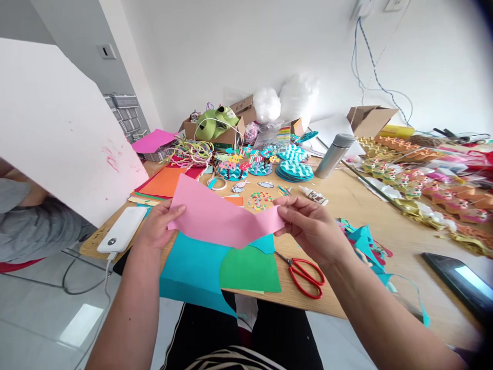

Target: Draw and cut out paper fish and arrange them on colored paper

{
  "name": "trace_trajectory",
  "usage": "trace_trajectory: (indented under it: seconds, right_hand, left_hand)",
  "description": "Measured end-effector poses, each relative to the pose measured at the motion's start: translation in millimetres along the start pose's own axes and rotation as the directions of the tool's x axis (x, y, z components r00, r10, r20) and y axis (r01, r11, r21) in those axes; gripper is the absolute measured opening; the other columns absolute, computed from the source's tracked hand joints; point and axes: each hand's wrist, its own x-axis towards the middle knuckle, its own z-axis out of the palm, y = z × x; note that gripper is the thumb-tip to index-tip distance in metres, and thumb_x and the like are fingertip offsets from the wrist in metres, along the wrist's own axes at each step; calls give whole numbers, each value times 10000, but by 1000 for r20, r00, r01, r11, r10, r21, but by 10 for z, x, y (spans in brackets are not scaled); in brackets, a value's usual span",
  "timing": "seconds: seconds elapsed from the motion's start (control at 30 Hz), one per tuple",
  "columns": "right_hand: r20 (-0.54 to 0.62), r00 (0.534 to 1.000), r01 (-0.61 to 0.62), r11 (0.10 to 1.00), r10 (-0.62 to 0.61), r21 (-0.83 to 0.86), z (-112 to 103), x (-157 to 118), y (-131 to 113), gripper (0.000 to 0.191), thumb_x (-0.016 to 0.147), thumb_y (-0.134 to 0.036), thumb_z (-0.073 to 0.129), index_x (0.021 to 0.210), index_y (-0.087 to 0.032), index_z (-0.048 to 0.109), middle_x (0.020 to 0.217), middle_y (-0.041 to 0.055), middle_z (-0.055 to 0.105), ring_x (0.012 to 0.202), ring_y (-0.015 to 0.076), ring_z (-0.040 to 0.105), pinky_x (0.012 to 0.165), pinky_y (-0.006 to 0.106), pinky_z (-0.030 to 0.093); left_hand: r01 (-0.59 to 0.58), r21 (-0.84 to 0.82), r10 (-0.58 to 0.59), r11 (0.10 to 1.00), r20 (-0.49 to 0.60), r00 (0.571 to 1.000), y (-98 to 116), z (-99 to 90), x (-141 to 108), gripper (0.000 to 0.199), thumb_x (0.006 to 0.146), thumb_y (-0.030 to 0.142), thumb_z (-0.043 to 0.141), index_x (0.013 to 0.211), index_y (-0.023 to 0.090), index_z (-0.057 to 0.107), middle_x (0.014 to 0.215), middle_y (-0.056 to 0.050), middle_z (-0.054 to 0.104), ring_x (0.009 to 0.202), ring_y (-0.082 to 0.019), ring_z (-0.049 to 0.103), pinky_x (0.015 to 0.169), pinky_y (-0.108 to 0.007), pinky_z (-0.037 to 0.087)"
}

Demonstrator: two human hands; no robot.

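Paper (215, 218) (not put down) pinched by left hand (157, 226), right hand (310, 223) fingers | fish (265, 184) cut out | scissors (296, 263) laid by table's (389, 226) near edge

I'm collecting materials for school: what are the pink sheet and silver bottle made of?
Pink sheet: likely matte paper or thin card, since it bends in a smooth curve. Silver bottle: probably metal, given its soft greyish sheen; its grey lid could be plastic or metal.

White wall (192, 46) behind a wooden table (331, 293).
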Motion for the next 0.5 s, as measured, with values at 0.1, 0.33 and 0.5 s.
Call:
trace_trajectory:
  seconds: [0.1, 0.33, 0.5]
  right_hand:
    - [-39, 993, -117, 982, 113, -149, -111, -21, 213, 307, 605, -313, 825, 813, -141, 677, 668, -10, 642, 511, 91, 584, 424, 212, 555]
    - [-34, 963, -264, 917, 267, -299, -170, -18, 573, 339, 638, -381, 753, 853, -163, 609, 664, -13, 639, 537, 146, 650, 379, 216, 517]
    - [-55, 963, -253, 817, 264, -519, -215, -45, 751, 252, 709, -339, 644, 888, -169, 590, 708, -16, 607, 518, 140, 639, 357, 229, 505]
  left_hand:
    - [25, 291, -58, 956, 105, 993, 293, -27, 154, 409, 539, 374, 845, 835, 133, 699, 762, -30, 711, 658, -158, 636, 618, -248, 494]
    - [-67, 796, -133, 602, 183, 974, 733, 163, 525, 398, 595, 467, 741, 831, 152, 681, 685, -6, 664, 564, -160, 585, 477, -227, 390]
    - [-261, 914, -181, 311, 326, 928, 544, 318, 821, 262, 629, 331, 647, 832, 178, 710, 761, -2, 708, 692, -173, 622, 552, -218, 414]
